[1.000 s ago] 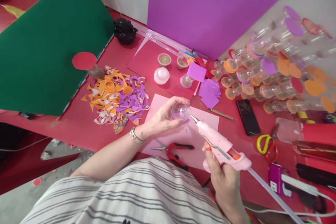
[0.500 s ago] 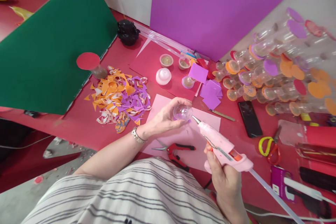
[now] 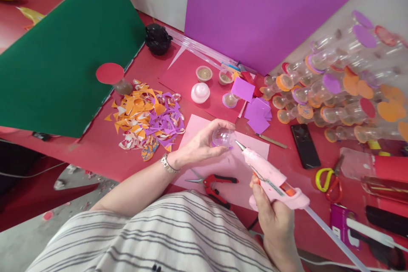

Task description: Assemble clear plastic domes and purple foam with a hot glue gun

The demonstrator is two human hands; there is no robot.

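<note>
My left hand (image 3: 204, 140) is closed around a small clear plastic cup (image 3: 222, 137) with a purple tint along its lower edge, held on its side above a pink sheet (image 3: 194, 125). In my right hand (image 3: 274, 216) is a pink hot glue gun (image 3: 266, 172), fingers wrapped round its handle by the orange trigger. Its metal nozzle points at the right end of the cup, close to it; whether they touch I cannot tell. A long glue stick (image 3: 334, 236) sticks out of the gun's back. Red-handled pliers (image 3: 215, 182) lie open on the sheet below my hands.
Orange and purple paper scraps (image 3: 148, 112) are heaped at left. Purple paper squares (image 3: 257, 114), a phone (image 3: 305, 146) and scissors (image 3: 330, 178) lie to the right. Stacked clear bottle shapes with coloured discs (image 3: 331, 80) fill the right back. Green (image 3: 73, 55) and purple boards (image 3: 255, 12) lean behind.
The whole view has shifted slightly, with things appearing a little farther right. Both hands keep their grips, and the nozzle has drawn back a touch from the cup.
</note>
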